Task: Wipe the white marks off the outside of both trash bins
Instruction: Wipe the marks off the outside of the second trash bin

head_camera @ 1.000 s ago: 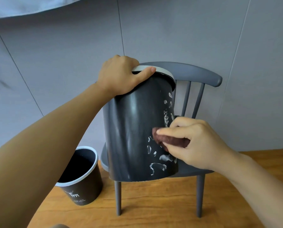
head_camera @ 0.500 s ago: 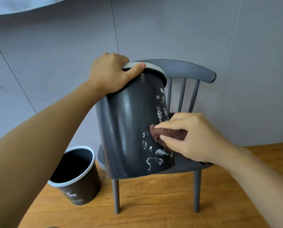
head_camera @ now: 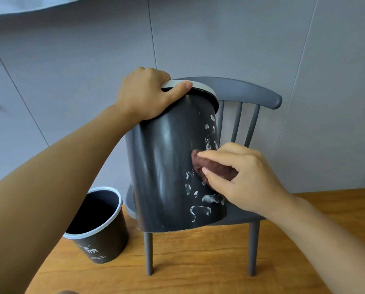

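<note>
A dark trash bin [head_camera: 166, 166] with a white rim stands tilted on the seat of a grey chair [head_camera: 247, 96]. My left hand [head_camera: 145, 98] grips its rim at the top left, thumb along the white edge. White marks [head_camera: 200, 209] dot the bin's right side, from near the rim down to the base. My right hand [head_camera: 241, 177] pinches a brown cloth [head_camera: 215, 164] and presses it against the bin's right side, between the upper and lower marks. A second dark bin [head_camera: 101, 240] with a white rim and a deer print stands on the floor at the lower left.
The wooden floor [head_camera: 198, 262] spreads under the chair, whose thin grey legs [head_camera: 148, 253] reach down to it. A grey panelled wall [head_camera: 71, 81] closes the space right behind the chair. A pale fabric edge [head_camera: 18, 5] hangs at the top left.
The cloth in my right hand has slid a little up and left across the bin's side. My left hand keeps its grip on the rim; the view has shifted slightly.
</note>
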`<action>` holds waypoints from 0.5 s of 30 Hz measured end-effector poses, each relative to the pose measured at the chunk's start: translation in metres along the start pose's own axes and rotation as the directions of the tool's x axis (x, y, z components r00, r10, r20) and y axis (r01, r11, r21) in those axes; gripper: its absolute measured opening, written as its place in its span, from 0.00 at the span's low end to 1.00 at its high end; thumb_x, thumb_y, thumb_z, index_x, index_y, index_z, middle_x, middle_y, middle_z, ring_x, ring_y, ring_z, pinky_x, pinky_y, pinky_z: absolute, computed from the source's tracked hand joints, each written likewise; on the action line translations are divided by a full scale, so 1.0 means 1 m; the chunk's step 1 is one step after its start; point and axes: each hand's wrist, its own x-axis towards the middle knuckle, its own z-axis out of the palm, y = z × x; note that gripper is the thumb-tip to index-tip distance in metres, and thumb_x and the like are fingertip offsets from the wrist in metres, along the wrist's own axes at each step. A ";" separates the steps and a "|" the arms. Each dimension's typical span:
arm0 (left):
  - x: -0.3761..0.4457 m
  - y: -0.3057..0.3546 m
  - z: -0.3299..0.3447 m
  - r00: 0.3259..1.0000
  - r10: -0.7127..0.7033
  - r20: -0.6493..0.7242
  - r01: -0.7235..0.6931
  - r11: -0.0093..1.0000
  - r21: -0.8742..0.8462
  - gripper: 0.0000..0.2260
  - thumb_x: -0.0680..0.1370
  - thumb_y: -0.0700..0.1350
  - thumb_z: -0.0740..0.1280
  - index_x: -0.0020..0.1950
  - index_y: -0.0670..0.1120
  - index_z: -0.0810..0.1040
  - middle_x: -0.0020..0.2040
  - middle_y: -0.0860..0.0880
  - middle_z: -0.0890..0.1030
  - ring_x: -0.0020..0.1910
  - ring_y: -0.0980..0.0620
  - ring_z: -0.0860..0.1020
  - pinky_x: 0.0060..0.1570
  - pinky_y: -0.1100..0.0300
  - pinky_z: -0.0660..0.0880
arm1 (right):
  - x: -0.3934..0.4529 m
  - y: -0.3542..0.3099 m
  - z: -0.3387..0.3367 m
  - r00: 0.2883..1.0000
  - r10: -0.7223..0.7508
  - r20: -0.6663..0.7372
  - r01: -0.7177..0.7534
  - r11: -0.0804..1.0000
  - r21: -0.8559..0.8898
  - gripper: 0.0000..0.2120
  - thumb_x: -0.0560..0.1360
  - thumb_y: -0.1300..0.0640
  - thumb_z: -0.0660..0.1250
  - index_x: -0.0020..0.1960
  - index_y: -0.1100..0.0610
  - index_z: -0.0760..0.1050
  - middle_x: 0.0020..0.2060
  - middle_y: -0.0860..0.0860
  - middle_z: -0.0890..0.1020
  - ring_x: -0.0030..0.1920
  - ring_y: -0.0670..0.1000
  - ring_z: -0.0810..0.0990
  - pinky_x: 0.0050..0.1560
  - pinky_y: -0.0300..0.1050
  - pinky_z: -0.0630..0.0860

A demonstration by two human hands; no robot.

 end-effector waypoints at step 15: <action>0.001 0.013 -0.002 0.999 0.053 -0.003 -0.053 0.998 0.040 0.32 0.76 0.72 0.57 0.31 0.44 0.59 0.25 0.47 0.64 0.29 0.45 0.64 0.31 0.53 0.56 | -0.004 -0.013 -0.006 0.992 0.001 0.128 -0.006 0.999 0.041 0.14 0.76 0.54 0.74 0.61 0.46 0.86 0.44 0.46 0.81 0.43 0.49 0.81 0.40 0.50 0.79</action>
